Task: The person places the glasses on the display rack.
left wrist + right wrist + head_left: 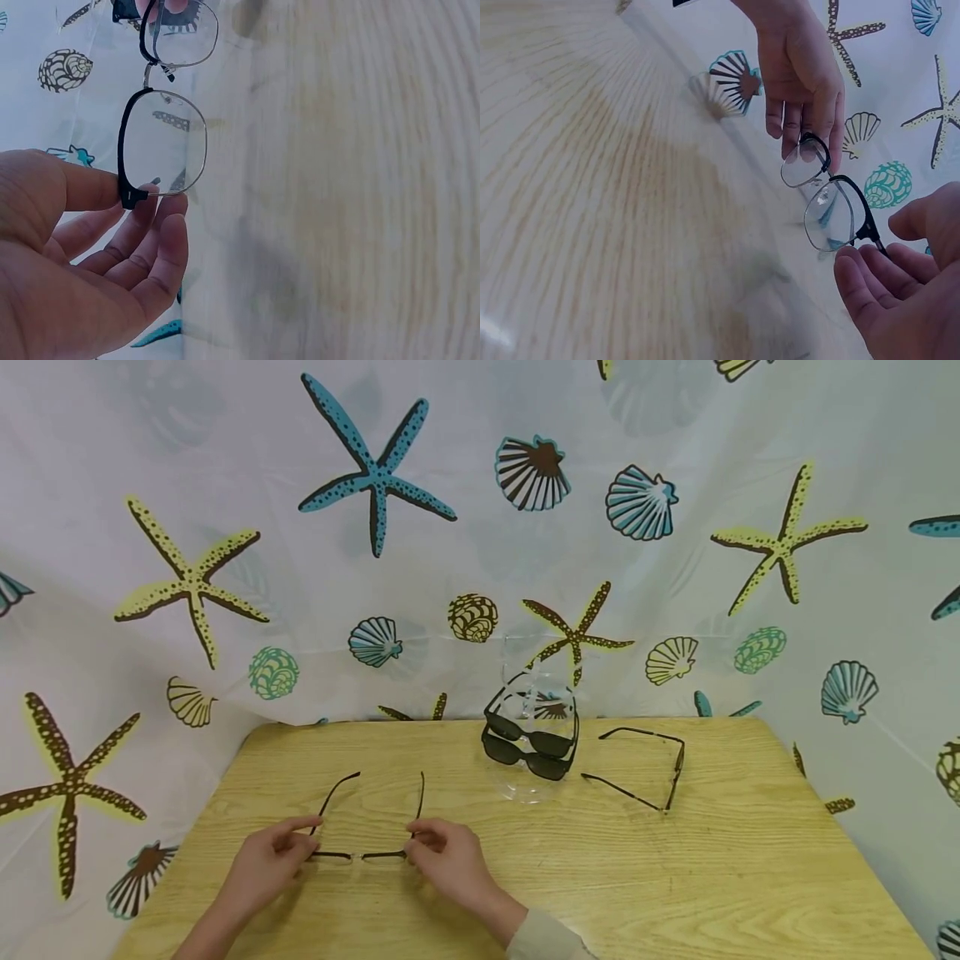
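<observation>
A pair of browline eyeglasses [382, 855], black along the top and thin metal below, is held up between both hands over the near left of the table. Its arms are unfolded and extend away from the person. At one hinge corner, the left hand [272, 860] pinches the frame [124, 150] between thumb and fingers. Round the opposite corner are the fingers of the right hand [450, 864], under the temple arm in the right wrist view, with the thumb close beside the frame [864, 202]. Both clear lenses [166, 142] show in the wrist views.
A clear head-shaped display stand [517, 789] at the back of the wooden table [735, 877] carries two dark sunglasses [528, 743], one above the other. To its right lie unfolded dark-framed glasses [667, 806]. A curtain [465, 552] printed with shells and starfish encloses the back and sides.
</observation>
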The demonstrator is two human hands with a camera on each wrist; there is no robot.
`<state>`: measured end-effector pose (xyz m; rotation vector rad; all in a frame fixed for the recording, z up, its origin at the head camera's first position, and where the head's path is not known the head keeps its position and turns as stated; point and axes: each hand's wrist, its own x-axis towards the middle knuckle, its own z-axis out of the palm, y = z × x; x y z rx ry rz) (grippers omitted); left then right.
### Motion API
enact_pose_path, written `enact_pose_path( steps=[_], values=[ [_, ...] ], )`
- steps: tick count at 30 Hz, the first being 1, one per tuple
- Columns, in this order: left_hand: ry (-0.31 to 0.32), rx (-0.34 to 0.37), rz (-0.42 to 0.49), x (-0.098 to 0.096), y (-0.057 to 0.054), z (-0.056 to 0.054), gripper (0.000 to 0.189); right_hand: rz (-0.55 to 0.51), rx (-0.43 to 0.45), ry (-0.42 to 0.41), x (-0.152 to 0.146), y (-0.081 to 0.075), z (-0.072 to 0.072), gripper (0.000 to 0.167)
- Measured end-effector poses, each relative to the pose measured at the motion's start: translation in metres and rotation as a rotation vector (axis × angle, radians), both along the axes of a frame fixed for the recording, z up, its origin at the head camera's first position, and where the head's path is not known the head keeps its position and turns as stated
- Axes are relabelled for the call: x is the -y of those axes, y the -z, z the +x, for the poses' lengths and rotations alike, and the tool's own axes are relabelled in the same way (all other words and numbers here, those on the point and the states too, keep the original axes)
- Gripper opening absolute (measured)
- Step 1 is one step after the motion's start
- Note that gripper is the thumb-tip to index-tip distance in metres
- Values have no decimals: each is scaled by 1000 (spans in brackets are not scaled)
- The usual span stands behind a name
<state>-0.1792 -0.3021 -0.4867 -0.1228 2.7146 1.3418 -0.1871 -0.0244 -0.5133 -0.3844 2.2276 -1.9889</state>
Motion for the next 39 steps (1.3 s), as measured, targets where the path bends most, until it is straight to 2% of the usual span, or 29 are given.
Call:
enact_pose_path(
  steps=[5,10,17,27,39],
  values=[
    [-4,-31,45,-10,-7,-1,43,-86,31,47,-7,-10,2,20],
    [5,-67,79,-21,-14,-2,43,-123,36,66,-17,-17,3,18],
    [17,-82,139,-36,-22,-4,42,-138,21,104,-32,-23,4,17],
    [61,-123,162,-58,-33,-13,37,-154,16,156,-53,-35,8,21],
    [131,-191,153,-84,-55,-26,35,-145,-38,209,-77,-55,10,21]
  ],
)
